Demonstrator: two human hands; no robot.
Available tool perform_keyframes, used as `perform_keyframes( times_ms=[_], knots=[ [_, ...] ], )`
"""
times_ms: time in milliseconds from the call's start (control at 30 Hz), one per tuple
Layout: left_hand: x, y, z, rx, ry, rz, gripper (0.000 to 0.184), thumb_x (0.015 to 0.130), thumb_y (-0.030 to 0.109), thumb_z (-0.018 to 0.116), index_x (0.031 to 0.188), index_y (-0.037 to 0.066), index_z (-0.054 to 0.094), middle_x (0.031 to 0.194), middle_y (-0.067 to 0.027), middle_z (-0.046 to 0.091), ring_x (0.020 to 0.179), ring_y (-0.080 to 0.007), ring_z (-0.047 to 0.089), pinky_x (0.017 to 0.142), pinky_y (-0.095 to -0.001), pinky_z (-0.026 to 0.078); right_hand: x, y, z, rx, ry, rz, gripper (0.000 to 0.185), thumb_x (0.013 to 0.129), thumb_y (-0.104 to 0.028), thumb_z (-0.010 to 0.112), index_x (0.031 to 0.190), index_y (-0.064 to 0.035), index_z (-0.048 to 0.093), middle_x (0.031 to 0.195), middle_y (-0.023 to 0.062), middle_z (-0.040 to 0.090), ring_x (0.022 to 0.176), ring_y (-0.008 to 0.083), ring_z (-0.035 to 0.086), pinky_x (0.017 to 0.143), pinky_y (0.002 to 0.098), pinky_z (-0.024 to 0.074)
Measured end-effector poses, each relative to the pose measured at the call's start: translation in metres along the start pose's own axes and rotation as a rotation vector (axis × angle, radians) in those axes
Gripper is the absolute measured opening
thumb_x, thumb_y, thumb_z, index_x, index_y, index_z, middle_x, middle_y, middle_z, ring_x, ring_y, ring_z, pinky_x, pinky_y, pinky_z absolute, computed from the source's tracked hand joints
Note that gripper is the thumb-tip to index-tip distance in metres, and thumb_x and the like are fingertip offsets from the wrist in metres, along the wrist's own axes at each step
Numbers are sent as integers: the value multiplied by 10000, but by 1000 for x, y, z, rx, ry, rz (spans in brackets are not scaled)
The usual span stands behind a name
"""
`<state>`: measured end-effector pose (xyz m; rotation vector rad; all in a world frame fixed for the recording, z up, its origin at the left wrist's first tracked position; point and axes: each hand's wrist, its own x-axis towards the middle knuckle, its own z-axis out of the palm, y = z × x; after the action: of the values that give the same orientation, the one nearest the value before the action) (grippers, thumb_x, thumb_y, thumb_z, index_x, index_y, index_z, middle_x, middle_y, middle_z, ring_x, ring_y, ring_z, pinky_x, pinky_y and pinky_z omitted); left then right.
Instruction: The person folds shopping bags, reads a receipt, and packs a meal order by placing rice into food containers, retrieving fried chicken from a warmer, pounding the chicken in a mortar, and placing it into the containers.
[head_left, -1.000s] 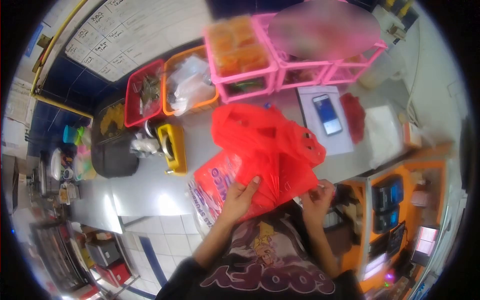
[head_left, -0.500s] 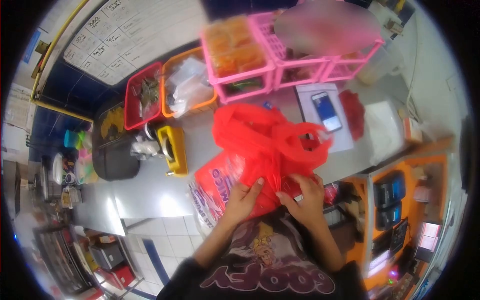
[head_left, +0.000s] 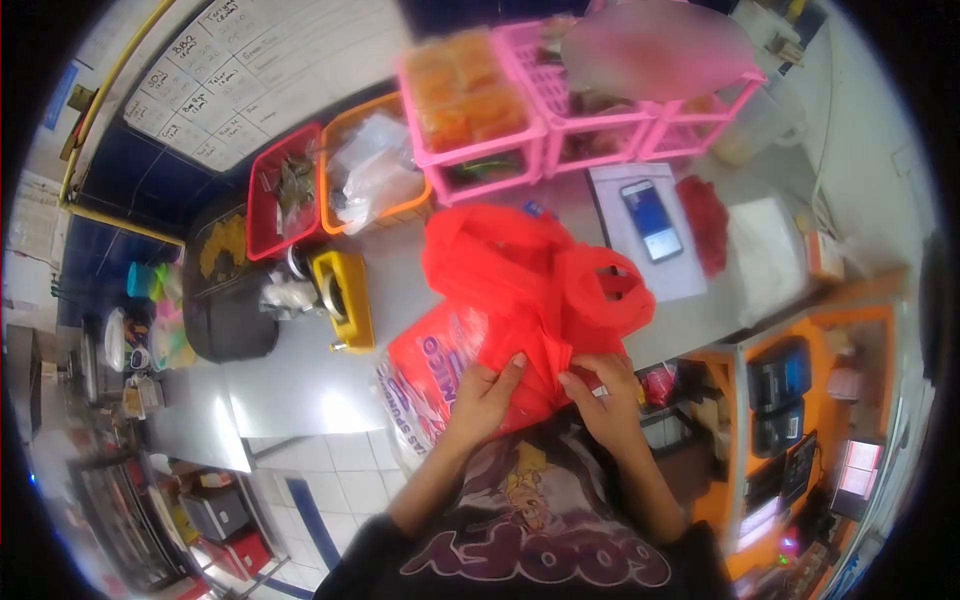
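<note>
A red cloth carrier bag [head_left: 500,265] lies bunched at the near edge of the counter, its two handle loops turned away from me. Under its left part is a clear plastic packet with purple lettering [head_left: 432,362], through which red shows. My left hand [head_left: 488,398] is closed on the bag's lower middle, thumb on top and the other fingers mostly hidden. My right hand [head_left: 606,398] pinches a fold of the same bag between thumb and fingers, just right of the left hand. A ring is on one right-hand finger.
A yellow tape dispenser [head_left: 345,300] stands left on the metal counter [head_left: 290,390]. Behind are a red basket [head_left: 257,205], an orange basket [head_left: 380,225] and pink crates [head_left: 480,155] with packets. A phone [head_left: 650,220] lies on papers at right, beside an orange shelf [head_left: 820,400].
My right hand has shifted slightly down and drawn its fingers together on the bag's fold. The right handle loop has moved a little left and settled. My left hand stays put.
</note>
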<state>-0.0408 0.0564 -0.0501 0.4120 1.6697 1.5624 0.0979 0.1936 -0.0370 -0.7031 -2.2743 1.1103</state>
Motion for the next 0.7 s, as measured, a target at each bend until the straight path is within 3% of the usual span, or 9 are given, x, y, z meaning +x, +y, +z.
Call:
perform_keyframes(
  times_ms=[233, 300, 333, 400, 433, 500, 633, 700],
  knots=[
    [0, -1, 1, 9, 17, 23, 323, 1028, 250, 577, 828, 10, 659, 642, 50, 542, 622, -37, 469, 550, -255, 387, -2, -11, 11, 122, 75, 77, 325, 806, -188, 787, 1078, -44, 680, 894, 116, 706, 816, 278, 651, 811, 389, 437],
    [-1, 1, 0, 52, 15, 16, 325, 1029, 247, 573, 827, 6, 656, 642, 47, 542, 621, -36, 468, 551, -256, 387, -4, -26, 15, 489, 317, 333, 351, 794, -134, 771, 1121, -49, 674, 823, 94, 679, 763, 276, 638, 804, 386, 439],
    [-2, 3, 3, 53, 19, 16, 325, 1029, 247, 573, 827, 6, 656, 642, 47, 542, 621, -36, 468, 551, -256, 387, -8, -20, 12, 492, 315, 332, 351, 794, -134, 771, 1121, -49, 674, 823, 94, 679, 763, 276, 638, 804, 386, 439],
    [-1, 6, 12, -45, 132, 95, 329, 1027, 238, 574, 818, -4, 651, 640, 34, 549, 614, -42, 471, 548, -263, 393, -16, 1, 1, -204, 188, 87, 415, 763, -79, 747, 1167, -48, 658, 866, 104, 644, 821, 278, 620, 807, 403, 437],
    [0, 2, 8, -48, 133, 95, 329, 1027, 238, 574, 818, -4, 651, 640, 34, 549, 614, -42, 471, 548, -263, 393, -17, 3, -1, -207, 186, 85, 415, 763, -79, 747, 1167, -48, 658, 866, 104, 644, 821, 278, 620, 807, 403, 437],
    [1, -5, -4, 66, 37, 44, 334, 1022, 224, 580, 801, -16, 650, 627, 13, 555, 608, -47, 488, 546, -281, 408, -20, 5, -2, -648, 33, -20, 471, 743, -66, 722, 1204, -29, 636, 949, 125, 606, 915, 286, 592, 816, 430, 429],
    [-2, 9, 0, 233, 25, 15, 343, 1012, 212, 593, 766, -22, 642, 585, -26, 562, 568, -65, 490, 518, -307, 400, -11, 3, 0, -722, 104, -266, 491, 753, -109, 720, 1224, -11, 621, 1102, 168, 602, 1032, 300, 569, 845, 443, 423],
    [-1, 13, 9, 192, 79, 154, 359, 1002, 206, 603, 734, -33, 621, 570, -67, 574, 532, -96, 489, 503, -331, 386, 2, -14, -1, -412, -16, -248, 492, 791, -156, 717, 1250, -21, 605, 1159, 179, 620, 1035, 308, 584, 874, 435, 422]
  ],
)
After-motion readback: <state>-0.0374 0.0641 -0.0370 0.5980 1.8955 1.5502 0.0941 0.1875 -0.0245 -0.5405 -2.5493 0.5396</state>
